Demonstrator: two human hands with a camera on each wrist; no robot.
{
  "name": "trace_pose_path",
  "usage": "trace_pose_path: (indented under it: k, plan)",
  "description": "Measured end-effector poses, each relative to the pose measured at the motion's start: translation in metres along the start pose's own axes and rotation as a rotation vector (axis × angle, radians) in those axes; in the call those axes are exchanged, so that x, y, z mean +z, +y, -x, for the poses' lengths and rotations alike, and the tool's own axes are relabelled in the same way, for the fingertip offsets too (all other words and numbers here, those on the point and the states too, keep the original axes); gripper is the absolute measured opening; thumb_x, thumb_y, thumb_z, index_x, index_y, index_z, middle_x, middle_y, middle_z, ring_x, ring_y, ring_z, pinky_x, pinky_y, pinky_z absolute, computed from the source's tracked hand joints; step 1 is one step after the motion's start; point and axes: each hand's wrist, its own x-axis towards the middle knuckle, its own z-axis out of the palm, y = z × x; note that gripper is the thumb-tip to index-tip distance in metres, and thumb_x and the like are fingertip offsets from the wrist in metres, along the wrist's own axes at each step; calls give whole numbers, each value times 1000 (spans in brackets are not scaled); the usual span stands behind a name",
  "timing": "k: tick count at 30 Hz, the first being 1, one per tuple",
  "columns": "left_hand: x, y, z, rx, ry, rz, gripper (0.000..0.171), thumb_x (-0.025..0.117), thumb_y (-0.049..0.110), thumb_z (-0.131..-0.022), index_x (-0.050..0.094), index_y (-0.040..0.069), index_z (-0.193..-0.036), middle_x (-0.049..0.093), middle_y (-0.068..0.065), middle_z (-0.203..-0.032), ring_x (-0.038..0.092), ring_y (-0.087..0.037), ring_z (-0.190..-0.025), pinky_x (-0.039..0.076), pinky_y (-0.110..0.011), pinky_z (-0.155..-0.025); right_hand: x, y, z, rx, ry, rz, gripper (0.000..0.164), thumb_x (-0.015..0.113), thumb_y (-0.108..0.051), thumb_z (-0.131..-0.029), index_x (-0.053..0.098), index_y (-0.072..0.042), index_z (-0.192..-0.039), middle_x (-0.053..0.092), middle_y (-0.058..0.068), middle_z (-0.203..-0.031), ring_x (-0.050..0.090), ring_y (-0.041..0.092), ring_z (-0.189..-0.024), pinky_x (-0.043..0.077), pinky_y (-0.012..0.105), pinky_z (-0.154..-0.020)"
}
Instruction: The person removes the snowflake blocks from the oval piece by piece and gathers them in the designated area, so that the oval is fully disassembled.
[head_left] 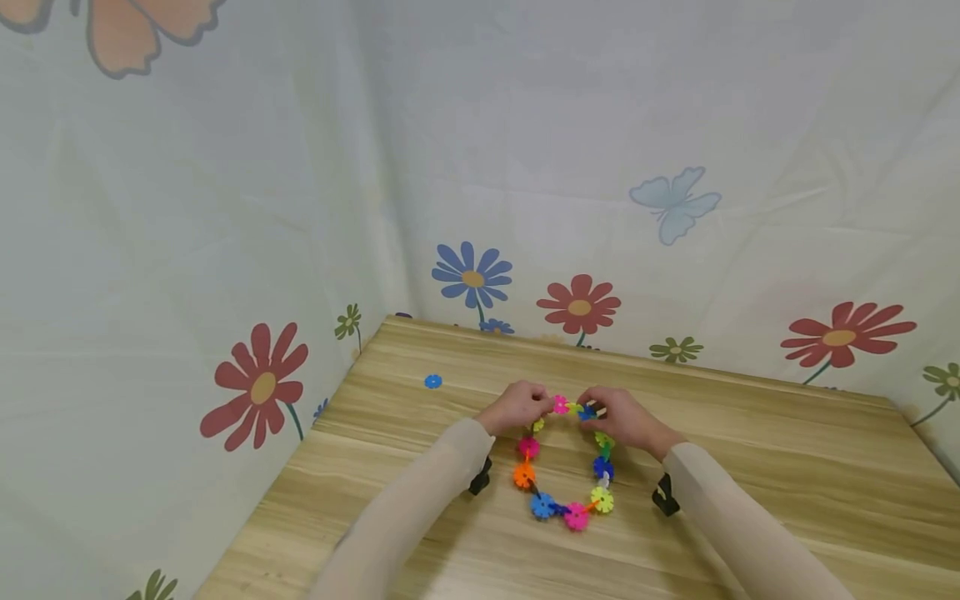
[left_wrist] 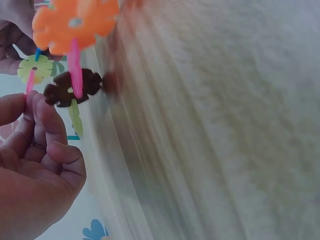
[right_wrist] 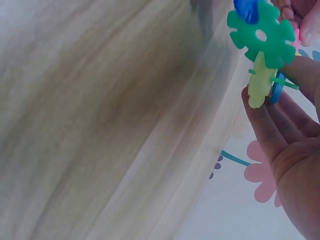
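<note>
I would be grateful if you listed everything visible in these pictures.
chain of notched discs: 1, multicoloured, looped between the hands
loose disc: 1, blue, on the table's far left part
table: 1, wood-grained, below the hands
backdrop: 1, whitish, behind and left of the table
printed flowers: several, red, blue, green, mostly low on the backdrop
printed butterflies: 2, orange and pale blue, on the backdrop
wrist devices: 2, black, one by each wrist
sleeves: 2, beige, on the arms
left hand: 1, pinching the chain
right hand: 1, pinching the chain
</note>
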Motion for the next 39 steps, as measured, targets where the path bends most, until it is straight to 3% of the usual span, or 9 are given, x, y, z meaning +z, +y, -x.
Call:
trace_pose_path:
  k: [7, 11, 21, 32, 39]
  plan:
    - [1, -3, 2, 53, -2, -18, 26, 54, 24, -96, 63, 4, -82, 56, 1, -68, 46, -11, -57, 38, -21, -53, -1, 0, 1, -32, 12, 26, 25, 73, -9, -83, 64, -6, -105, 64, 8, -104, 64, 26, -92, 52, 44, -79]
    - [2, -4, 2, 43, 27, -7, 26, 56, 25, -95, 65, 4, -83, 60, -1, -70, 49, -12, -59, 40, -22, -54, -1, -2, 1, -33, 5, 19, 23, 73, -9, -83, 64, -6, -105, 64, 7, -104, 64, 27, -92, 51, 45, -80]
    - [7, -7, -6, 8, 57, 131, 15, 63, 21, -91, 68, 8, -95, 65, -2, -84, 59, -15, -70, 50, -25, -66, 0, -2, 1, -45, -5, 14, 23, 72, -8, -83, 64, -7, -105, 63, 6, -104, 64, 27, -93, 52, 44, -79]
    - [10, 1, -5, -21, 29, 355, 12, 66, 10, -89, 66, 1, -96, 67, -6, -86, 64, -32, -91, 51, -37, -80, 2, -1, 0, -68, -1, 24, 23, 73, -8, -83, 64, -10, -103, 64, 4, -103, 64, 25, -93, 52, 41, -78]
    - [10, 2, -7, -31, 45, 346, 8, 65, 6, -88, 66, 0, -93, 65, -8, -85, 64, -30, -86, 52, -35, -76, 2, 0, -2, -71, -5, 23, 22, 73, -9, -83, 64, -10, -103, 64, 4, -102, 64, 25, -93, 52, 41, -78]
